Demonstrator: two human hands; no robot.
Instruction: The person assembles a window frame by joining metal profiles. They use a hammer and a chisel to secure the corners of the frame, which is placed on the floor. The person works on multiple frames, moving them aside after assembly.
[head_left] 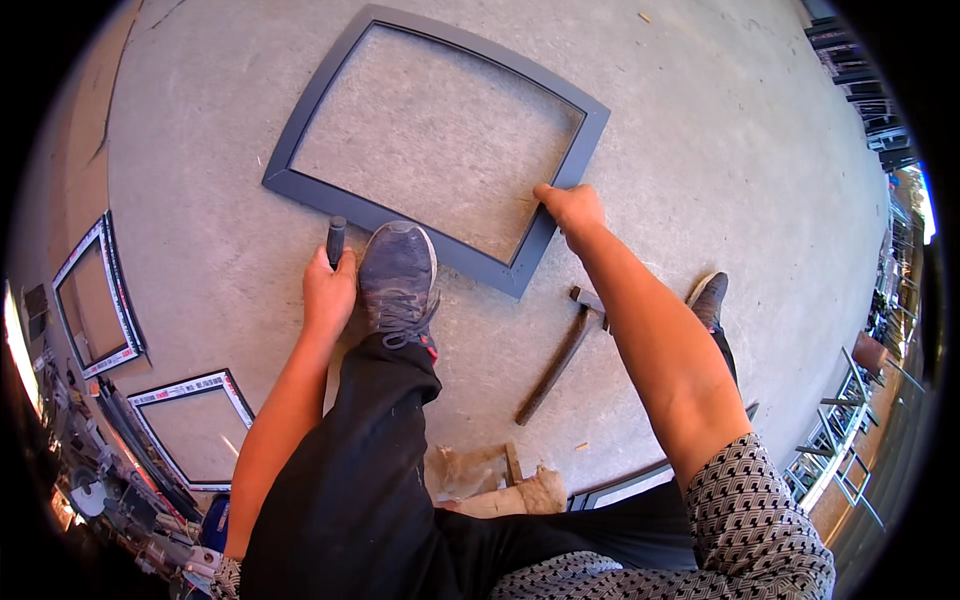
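Note:
A dark grey rectangular window frame (435, 238) lies on the concrete floor in front of me, its opening showing bare floor. My right hand (572, 210) grips its right side near the close corner, thumb over the inner edge. In my left hand (330, 285) is a tool with a dark round handle (337, 238), held upright beside my shoe; its lower part is hidden, so its kind is unclear. My left shoe (396, 268) is against the frame's near side. A hammer (562, 355) with a dark handle rests on the floor under my right forearm.
Two smaller frames with white printed film, one (100, 295) farther off and one (190, 425) nearer, lie at the left. Tools and machine parts (110, 510) crowd the lower left. Brownish wrapping (500, 490) lies below me. Metal racks (840, 430) line the right edge.

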